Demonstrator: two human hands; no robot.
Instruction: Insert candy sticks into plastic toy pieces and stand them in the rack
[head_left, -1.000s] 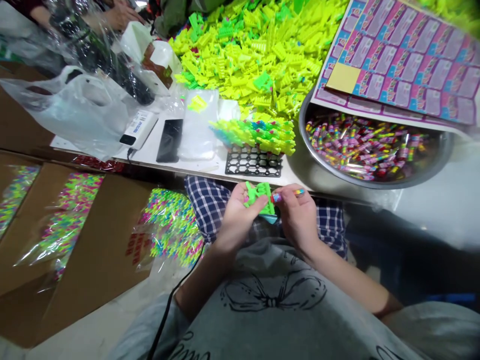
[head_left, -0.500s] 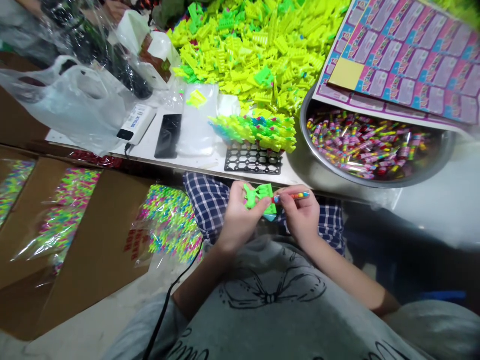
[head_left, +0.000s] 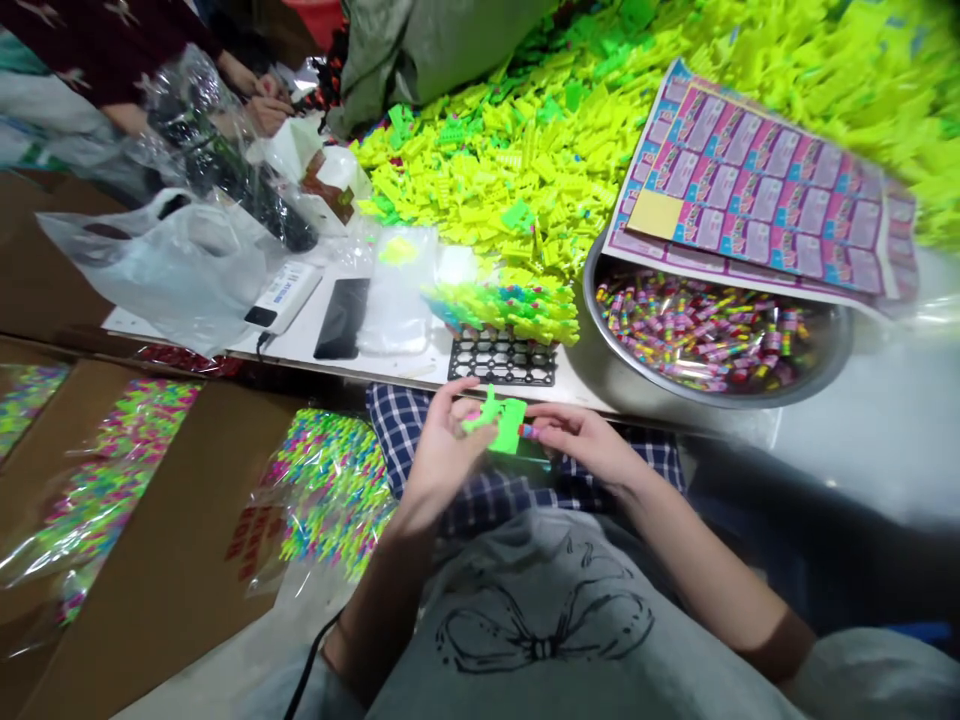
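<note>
My left hand grips a bright green plastic toy piece above my lap, thumb across its lower edge. Against the right side of that piece lies a small colourful candy tube, of which only a short red and blue end shows. The thumb and fingers of my right hand close on this end. How far the tube sits inside the green piece is hidden. Beyond my hands, at the table edge, a black grid tray stands under a bundle of yellow-green toy pieces.
A metal bowl of wrapped candy tubes stands right, partly under printed label sheets. Yellow toy pieces heap behind. A phone, clear bags and a white device lie left. Another person's hands show at the back left.
The candy tube, earlier sticking out past my right fingers, now shows only a short end beside the green piece. My right fingers have stretched toward it. The view has tilted upward.
</note>
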